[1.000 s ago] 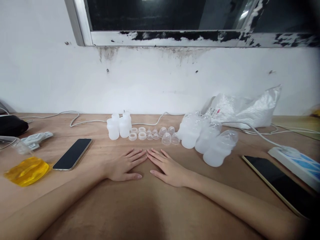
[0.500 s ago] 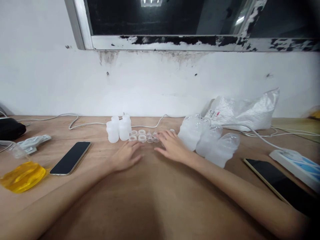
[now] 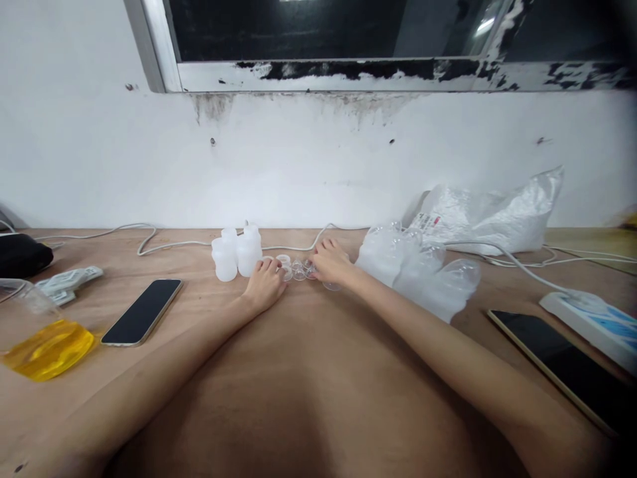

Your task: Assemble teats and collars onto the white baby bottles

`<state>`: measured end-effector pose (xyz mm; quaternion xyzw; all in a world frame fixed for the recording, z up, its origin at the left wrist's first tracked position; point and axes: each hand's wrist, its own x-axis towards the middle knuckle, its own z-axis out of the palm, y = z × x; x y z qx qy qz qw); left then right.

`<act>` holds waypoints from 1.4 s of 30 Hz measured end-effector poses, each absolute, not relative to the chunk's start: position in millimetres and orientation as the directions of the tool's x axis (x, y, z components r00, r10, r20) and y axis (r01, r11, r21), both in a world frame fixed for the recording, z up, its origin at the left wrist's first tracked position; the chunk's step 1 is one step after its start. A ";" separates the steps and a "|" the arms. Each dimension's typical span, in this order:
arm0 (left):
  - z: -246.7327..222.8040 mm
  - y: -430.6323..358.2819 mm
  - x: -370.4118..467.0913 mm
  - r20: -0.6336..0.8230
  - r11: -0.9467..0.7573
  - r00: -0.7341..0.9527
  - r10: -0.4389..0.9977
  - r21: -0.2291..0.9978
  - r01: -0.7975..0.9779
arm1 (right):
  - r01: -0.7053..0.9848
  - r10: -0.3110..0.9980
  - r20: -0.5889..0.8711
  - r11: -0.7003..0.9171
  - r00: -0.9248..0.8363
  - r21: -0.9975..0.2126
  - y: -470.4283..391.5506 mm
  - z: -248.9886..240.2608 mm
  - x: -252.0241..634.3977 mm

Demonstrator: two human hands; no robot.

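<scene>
1. Small plastic parts (image 3: 298, 271) lie in a row at the far middle of the broad, grained wooden table (image 3: 298, 411).
2. A crinkled, translucent bag (image 3: 490, 216) slumps near the far wall (image 3: 298, 159), to the right.
3. Frosted, rounded bottles with clear domed tops (image 3: 378, 265) crowd just right of the right hand (image 3: 332, 262), some partly behind the right forearm (image 3: 423, 325). Smooth milky bottles (image 3: 225, 259) stand at left, beside the left hand (image 3: 263, 282).
4. One flat, dark-screened phone (image 3: 142, 313) lies left; another phone (image 3: 552, 365) lies near right.
5. Both hands' fingers curl down over the row, hiding some of it; whether they grip anything, I cannot tell.
6. Translucent rings (image 3: 283, 259) and clear, pointed teats (image 3: 298, 265) show between the hands.
</scene>
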<state>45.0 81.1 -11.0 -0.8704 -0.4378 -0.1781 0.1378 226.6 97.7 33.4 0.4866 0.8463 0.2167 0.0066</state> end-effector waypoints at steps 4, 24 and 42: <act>-11.0 75.4 43.4 0.447 -0.588 0.551 0.704 -0.068 0.806 | 0.818 0.822 0.197 0.444 -0.534 0.365 102.1 32.7 226.9; -17.1 22.5 40.6 0.331 -0.329 0.315 0.889 0.942 -0.062 | 0.432 0.772 0.523 0.636 -0.362 -0.639 0.6 -2.1 223.2; -14.5 19.8 38.7 0.355 -0.388 0.414 0.838 0.922 -0.004 | 0.459 0.801 0.501 0.599 -0.328 -0.656 7.1 2.1 225.3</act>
